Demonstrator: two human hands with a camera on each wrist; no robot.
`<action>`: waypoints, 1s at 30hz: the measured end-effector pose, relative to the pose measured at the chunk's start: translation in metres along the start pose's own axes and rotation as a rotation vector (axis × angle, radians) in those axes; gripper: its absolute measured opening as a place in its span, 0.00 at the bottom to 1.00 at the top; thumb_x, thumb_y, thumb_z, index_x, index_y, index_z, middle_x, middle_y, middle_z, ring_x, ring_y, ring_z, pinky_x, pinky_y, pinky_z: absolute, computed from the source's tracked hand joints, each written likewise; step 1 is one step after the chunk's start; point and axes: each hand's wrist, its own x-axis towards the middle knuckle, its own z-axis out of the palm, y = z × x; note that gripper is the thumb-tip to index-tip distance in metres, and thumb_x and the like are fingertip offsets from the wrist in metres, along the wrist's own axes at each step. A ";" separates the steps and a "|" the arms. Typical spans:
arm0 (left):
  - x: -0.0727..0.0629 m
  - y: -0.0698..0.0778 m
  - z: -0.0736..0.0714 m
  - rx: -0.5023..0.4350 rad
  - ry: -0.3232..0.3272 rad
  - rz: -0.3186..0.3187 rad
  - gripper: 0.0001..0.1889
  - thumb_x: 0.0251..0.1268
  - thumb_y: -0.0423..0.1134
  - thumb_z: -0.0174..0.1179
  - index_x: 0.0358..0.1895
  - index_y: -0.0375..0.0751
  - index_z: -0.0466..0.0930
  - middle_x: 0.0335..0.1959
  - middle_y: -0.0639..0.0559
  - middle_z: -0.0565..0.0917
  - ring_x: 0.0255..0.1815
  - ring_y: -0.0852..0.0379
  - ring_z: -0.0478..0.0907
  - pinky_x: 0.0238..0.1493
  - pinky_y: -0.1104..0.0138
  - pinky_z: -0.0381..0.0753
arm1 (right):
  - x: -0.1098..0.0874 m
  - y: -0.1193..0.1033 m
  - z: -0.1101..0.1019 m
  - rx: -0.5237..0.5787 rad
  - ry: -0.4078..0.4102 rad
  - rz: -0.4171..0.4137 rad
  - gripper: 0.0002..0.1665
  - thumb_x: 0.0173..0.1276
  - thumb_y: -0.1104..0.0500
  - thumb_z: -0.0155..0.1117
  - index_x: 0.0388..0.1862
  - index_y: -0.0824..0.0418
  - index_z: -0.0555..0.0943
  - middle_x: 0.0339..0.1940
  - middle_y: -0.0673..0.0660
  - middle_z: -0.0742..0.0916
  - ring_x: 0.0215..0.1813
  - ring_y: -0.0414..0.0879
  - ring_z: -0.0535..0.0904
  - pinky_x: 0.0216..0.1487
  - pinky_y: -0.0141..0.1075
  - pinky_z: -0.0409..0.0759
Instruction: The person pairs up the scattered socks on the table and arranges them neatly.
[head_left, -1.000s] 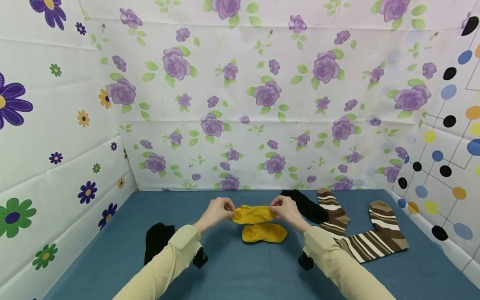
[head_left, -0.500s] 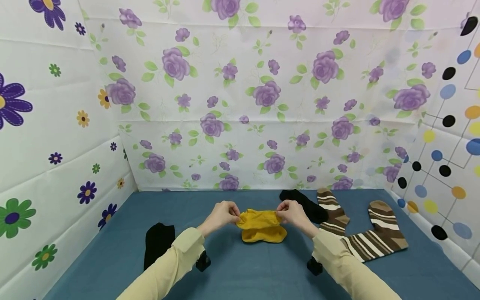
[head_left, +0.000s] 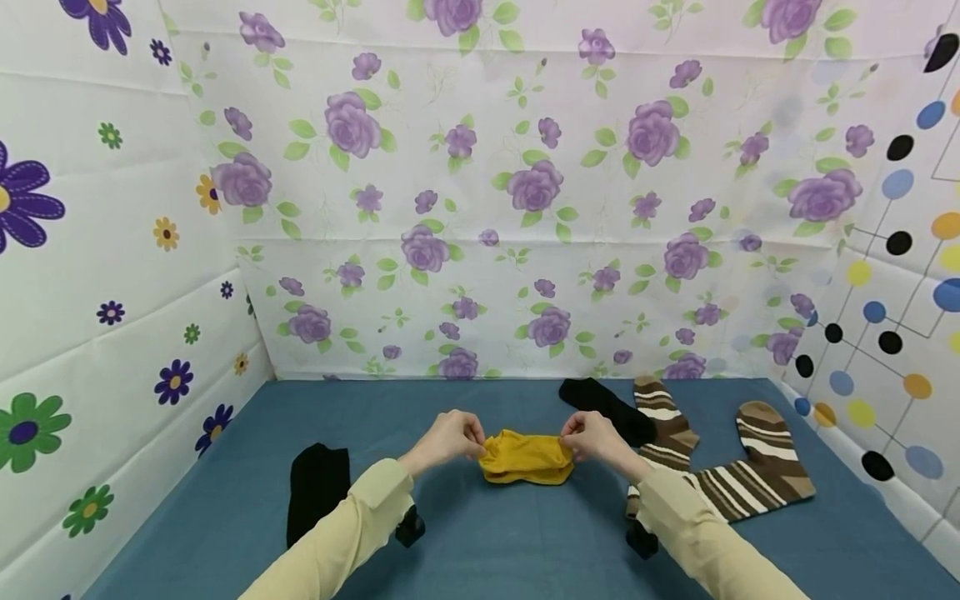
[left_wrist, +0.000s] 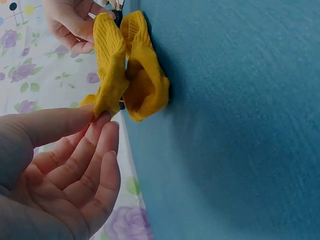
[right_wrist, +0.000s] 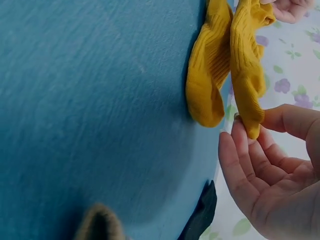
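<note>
A yellow ribbed sock is stretched sideways between both hands, just above the table. My left hand pinches one end of it between thumb and fingertips; my right hand pinches the other end the same way. Close beside it lies a second yellow sock, its cuff gaping toward the left hand in the left wrist view. From the head, the held sock covers most of this second sock. The right wrist view shows the held sock's narrow toe in the right hand's fingers.
On the blue table, a black sock lies at left. Behind the right hand are another black sock and two brown striped socks, one partly hidden by the right arm. A floral cloth wall borders the back.
Both hands have come toward me and lower with the held yellow sock. It now overlaps the second yellow sock, which earlier showed fully in front of it.
</note>
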 end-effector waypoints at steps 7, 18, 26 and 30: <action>-0.003 -0.006 0.006 -0.004 -0.040 -0.013 0.03 0.50 0.23 0.61 0.26 0.29 0.76 0.19 0.45 0.78 0.23 0.38 0.77 0.27 0.55 0.78 | -0.003 0.009 0.001 -0.023 -0.039 -0.005 0.02 0.56 0.69 0.62 0.26 0.68 0.78 0.20 0.55 0.79 0.23 0.46 0.75 0.24 0.40 0.78; -0.003 0.001 0.002 0.134 0.037 0.053 0.03 0.56 0.29 0.60 0.29 0.36 0.76 0.22 0.52 0.76 0.23 0.53 0.74 0.25 0.64 0.74 | -0.004 -0.006 -0.008 -0.091 0.006 -0.112 0.03 0.57 0.66 0.64 0.28 0.63 0.78 0.23 0.53 0.79 0.24 0.49 0.76 0.24 0.37 0.74; -0.002 0.022 0.025 0.494 0.002 0.246 0.03 0.60 0.31 0.58 0.37 0.38 0.79 0.30 0.55 0.73 0.29 0.62 0.71 0.30 0.74 0.72 | -0.012 -0.017 0.000 -0.186 -0.041 -0.269 0.04 0.56 0.68 0.64 0.27 0.63 0.78 0.22 0.49 0.78 0.23 0.41 0.73 0.25 0.33 0.73; -0.004 0.027 0.036 0.685 -0.044 0.282 0.08 0.60 0.32 0.58 0.42 0.40 0.80 0.34 0.53 0.75 0.34 0.60 0.73 0.33 0.75 0.72 | -0.013 -0.017 0.008 -0.230 -0.056 -0.301 0.06 0.54 0.69 0.67 0.27 0.63 0.77 0.22 0.48 0.76 0.24 0.41 0.71 0.25 0.33 0.72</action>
